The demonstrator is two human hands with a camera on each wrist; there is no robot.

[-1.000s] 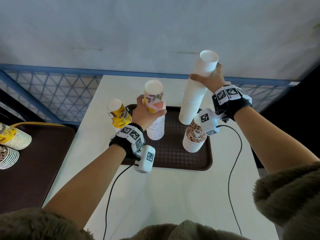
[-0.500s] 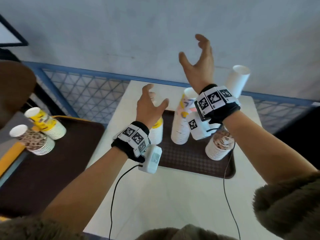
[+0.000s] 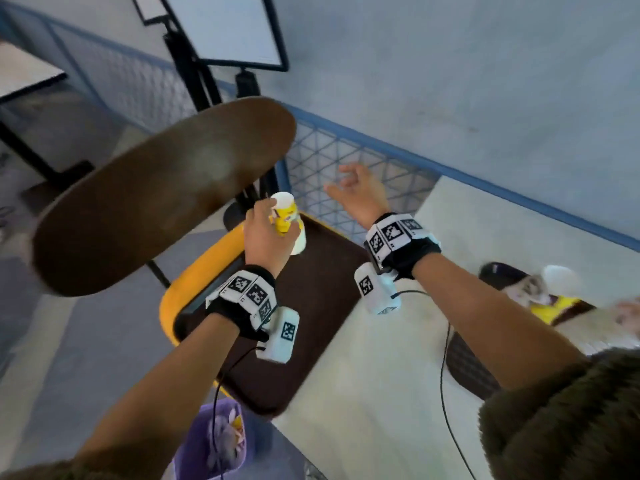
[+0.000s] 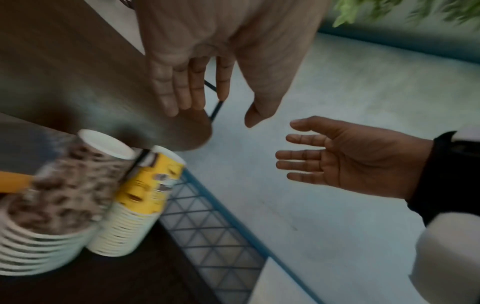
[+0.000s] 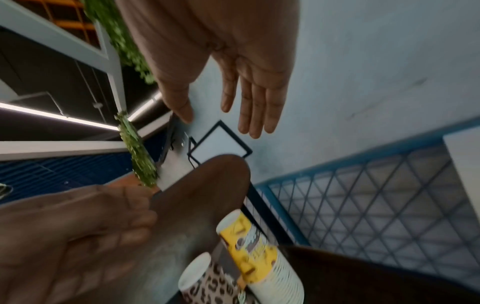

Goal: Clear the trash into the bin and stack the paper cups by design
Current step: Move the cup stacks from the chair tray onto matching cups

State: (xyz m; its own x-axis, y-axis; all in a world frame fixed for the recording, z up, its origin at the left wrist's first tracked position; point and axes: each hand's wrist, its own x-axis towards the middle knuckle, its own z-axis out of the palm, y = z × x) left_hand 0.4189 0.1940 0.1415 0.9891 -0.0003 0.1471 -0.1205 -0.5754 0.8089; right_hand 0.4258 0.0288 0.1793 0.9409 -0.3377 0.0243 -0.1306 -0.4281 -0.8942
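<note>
On the left brown tray (image 3: 318,306) stands a yellow-patterned cup stack (image 3: 298,240), upside down. A leopard-print stack (image 4: 59,195) leans beside the yellow stack (image 4: 140,197). My left hand (image 3: 263,233) hovers just over them with straight fingers (image 4: 182,88), holding nothing. My right hand (image 3: 356,192) hangs open in the air to the right, over the blue mesh fence (image 3: 346,157), with spread fingers (image 4: 301,152) and an empty palm. In the right wrist view the right hand (image 5: 221,123) is above both stacks (image 5: 257,257). Blurred cups (image 3: 554,292) sit on a second tray (image 3: 464,362) at the right.
The left tray lies on a yellow chair (image 3: 197,271) beside the white table (image 3: 381,393). A brown round seat back (image 3: 156,202) looms close on the left. A purple bin (image 3: 214,441) with trash stands on the floor below. A sign stand (image 3: 194,64) is behind.
Both hands let go of the stacks on the right tray and swung left with my head. They now hover at the left tray's stacks.
</note>
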